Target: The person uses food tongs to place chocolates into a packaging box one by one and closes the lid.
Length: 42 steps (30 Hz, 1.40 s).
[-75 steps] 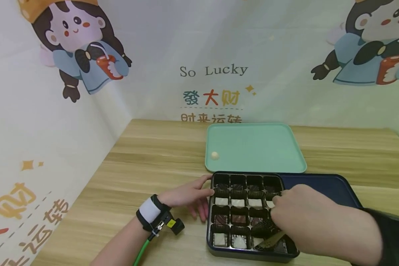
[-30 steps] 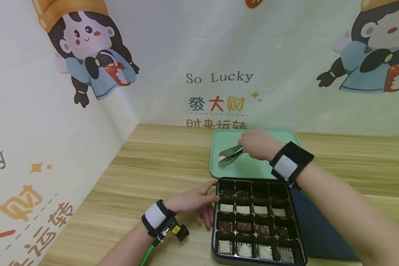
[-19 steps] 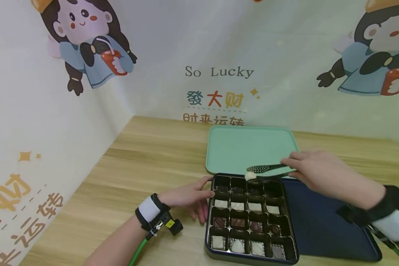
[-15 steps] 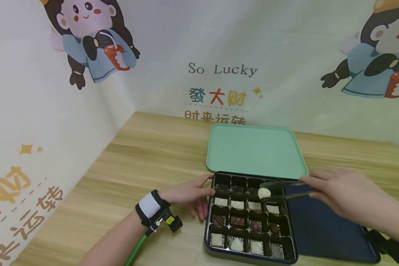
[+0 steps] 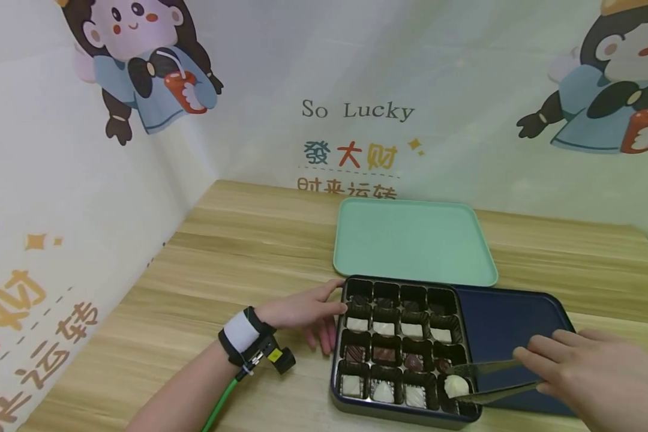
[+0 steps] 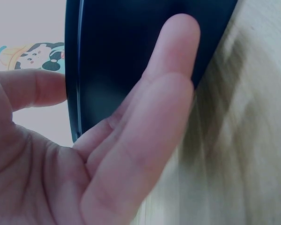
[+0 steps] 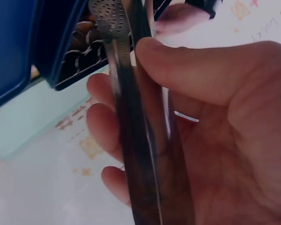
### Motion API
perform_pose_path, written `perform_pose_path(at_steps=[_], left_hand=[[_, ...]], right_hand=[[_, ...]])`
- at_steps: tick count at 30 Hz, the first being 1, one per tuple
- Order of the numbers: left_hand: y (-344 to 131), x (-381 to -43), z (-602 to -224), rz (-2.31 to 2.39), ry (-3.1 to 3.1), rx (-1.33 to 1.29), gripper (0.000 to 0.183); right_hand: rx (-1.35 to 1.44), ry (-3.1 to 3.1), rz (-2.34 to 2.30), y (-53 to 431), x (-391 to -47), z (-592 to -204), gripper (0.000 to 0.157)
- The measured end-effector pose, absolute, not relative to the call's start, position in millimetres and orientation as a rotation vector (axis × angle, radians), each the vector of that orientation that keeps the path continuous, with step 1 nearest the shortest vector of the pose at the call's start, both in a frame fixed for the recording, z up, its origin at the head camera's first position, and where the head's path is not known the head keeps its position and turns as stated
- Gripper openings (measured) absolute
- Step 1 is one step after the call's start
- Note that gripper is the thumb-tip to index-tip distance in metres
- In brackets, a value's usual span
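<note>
My right hand (image 5: 588,366) holds metal tongs (image 7: 152,164) with perforated tips, thumb on one arm and fingers on the other. Between the tips is a round white chocolate (image 5: 456,386), at the front-right compartment of the dark chocolate box (image 5: 394,415). Whether it touches the compartment floor cannot be made out. White and brown chocolates sit in the other rows; the back row looks dark. My left hand (image 5: 305,312) rests against the box's left side, its thumb at the rim and its fairly straight fingers (image 6: 140,140) along the wall.
Behind the box lies a mint-green tray (image 5: 410,240). A dark blue lid (image 5: 518,324) lies at the box's right, under the tongs and right hand. A printed cloth (image 5: 259,72) hangs behind the wooden table (image 5: 237,240).
The tongs have picked the white chocolate off the green tray. My right hand has carried it over the box to the front-right compartment. The left hand stays at the box.
</note>
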State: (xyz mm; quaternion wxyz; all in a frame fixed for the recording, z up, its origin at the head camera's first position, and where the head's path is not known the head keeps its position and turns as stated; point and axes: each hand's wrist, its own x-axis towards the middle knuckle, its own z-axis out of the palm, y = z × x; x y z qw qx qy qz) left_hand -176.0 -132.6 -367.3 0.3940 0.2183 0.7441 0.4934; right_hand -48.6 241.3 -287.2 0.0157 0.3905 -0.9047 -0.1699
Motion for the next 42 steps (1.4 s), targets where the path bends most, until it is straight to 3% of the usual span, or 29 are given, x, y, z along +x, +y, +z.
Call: perform_pose_path(at_steps=[5, 11, 19, 28, 42], left_hand=[[-132.4, -175.0, -368.2, 1.244, 1.881, 0.546, 0.067], [-132.9, -176.5, -368.3, 1.248, 1.887, 0.552, 0.065], [-133.3, -175.9, -369.3, 1.250, 1.879, 0.552, 0.064], [-133.5, -178.2, -367.0, 1.242, 1.876, 0.559, 0.066], [-133.0, -180.4, -367.7, 1.233, 1.876, 0.560, 0.066]], right_hand=[[1.324, -2.879, -0.633, 220.7, -52.0, -280.4, 0.037], [1.360, -2.704, -0.728, 188.0, -48.1, -281.8, 0.015], [1.369, -2.589, -1.026, 151.0, -47.8, -290.0, 0.036], [1.313, -2.844, -0.904, 149.8, -57.1, -287.0, 0.024], [1.343, -2.798, -0.726, 144.8, -61.5, -269.3, 0.039]])
